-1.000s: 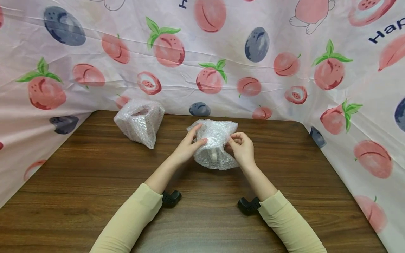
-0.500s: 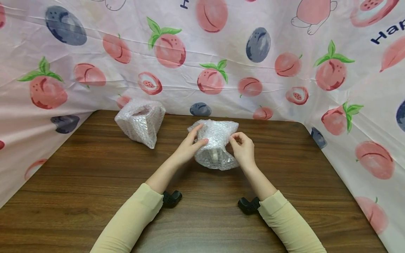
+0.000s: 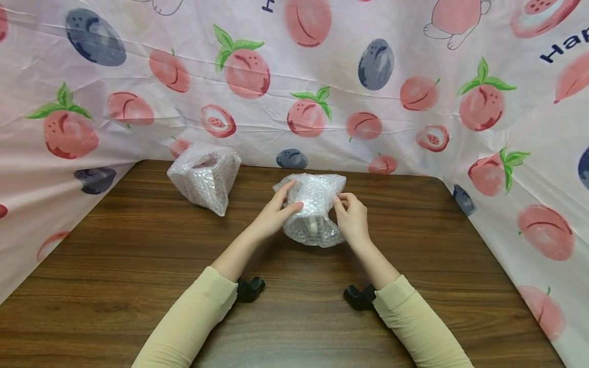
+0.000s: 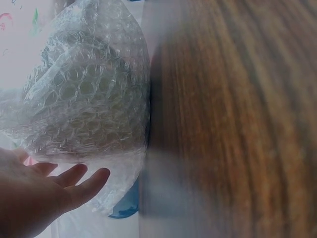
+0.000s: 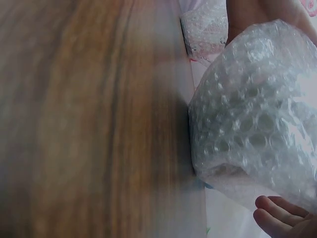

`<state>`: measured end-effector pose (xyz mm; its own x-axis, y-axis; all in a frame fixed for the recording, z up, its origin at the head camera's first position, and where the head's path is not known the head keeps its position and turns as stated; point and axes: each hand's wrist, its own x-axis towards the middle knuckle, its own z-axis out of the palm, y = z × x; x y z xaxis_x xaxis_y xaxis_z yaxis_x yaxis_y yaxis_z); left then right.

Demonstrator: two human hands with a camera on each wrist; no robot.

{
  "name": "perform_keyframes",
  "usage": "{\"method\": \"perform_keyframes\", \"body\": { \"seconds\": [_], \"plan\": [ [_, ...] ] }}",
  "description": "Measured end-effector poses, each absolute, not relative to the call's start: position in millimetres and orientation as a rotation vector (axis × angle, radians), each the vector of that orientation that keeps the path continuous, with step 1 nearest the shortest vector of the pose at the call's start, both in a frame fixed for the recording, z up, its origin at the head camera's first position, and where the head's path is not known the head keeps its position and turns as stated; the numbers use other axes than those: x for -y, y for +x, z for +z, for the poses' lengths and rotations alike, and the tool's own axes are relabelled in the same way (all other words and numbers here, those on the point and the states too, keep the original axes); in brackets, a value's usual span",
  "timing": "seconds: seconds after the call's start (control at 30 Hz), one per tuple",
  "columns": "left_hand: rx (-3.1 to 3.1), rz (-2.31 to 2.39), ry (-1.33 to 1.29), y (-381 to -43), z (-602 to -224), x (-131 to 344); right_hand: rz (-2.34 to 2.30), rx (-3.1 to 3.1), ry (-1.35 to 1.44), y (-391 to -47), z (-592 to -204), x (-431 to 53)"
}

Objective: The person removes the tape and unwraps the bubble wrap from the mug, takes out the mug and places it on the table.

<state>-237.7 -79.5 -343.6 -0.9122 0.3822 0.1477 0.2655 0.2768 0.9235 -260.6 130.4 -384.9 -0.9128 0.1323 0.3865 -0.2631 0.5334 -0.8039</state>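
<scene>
A bubble-wrapped bundle (image 3: 315, 197) stands on the wooden table ahead of me, a pale object dimly showing through its front. My left hand (image 3: 272, 215) holds its left side, thumb on the front and index finger reaching up to the top left edge. On the other side my right hand (image 3: 353, 217) pinches the film at the right edge between thumb and index finger. Bubbles of the bundle (image 4: 94, 94) fill much of the left wrist view, above the spread lower fingers. The right wrist view shows the bundle (image 5: 257, 104) with fingertips below it.
A second bubble-wrapped bundle (image 3: 204, 176), with an opening in its top, stands at the back left. The wooden table (image 3: 294, 327) ends at a fruit-printed cloth (image 3: 322, 148) behind and at both sides. Black wrist devices (image 3: 250, 290) sit at both cuffs.
My right hand has shifted slightly, its fingertips a little higher along the bundle's right edge and its wrist a little to the left. My left hand and the far bundle stay put.
</scene>
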Motion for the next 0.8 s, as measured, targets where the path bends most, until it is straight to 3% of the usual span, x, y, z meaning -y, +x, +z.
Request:
{"method": "perform_keyframes", "body": {
  "seconds": [0.47,0.8],
  "plan": [
    [-2.449,1.747,0.617,-264.3,-377.5,81.3,1.040,2.284,0.262,-259.6,-383.3,-133.2],
    [-2.469,1.753,0.610,-263.8,-377.4,81.2,0.812,2.266,0.588,-270.6,-385.2,-154.4]
  ]
}}
